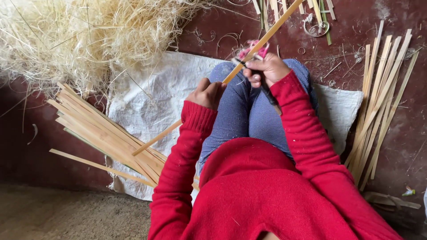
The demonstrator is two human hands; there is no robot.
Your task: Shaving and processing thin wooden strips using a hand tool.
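A long bamboo strip runs on a slant across the person's lap, its upper end reaching past the top edge of the view and its lower end lying over the white sack spread on the floor. The left hand is clenched around the strip near its middle, knuckles up, just above the left knee. The right hand grips the strip higher up and also holds a dark-handled knife, whose handle points down toward the red sleeve; the blade is blurred where it meets the strip. A bit of pink material shows just beyond the right hand, too blurred to tell what it is.

The person sits on the sack in striped blue trousers and a red sweater. To the left, a bundle of flat bamboo strips lies fanned over the edge of the sack. Behind it is a heap of pale curly shavings. To the right, another bundle of strips lies on the dark red floor.
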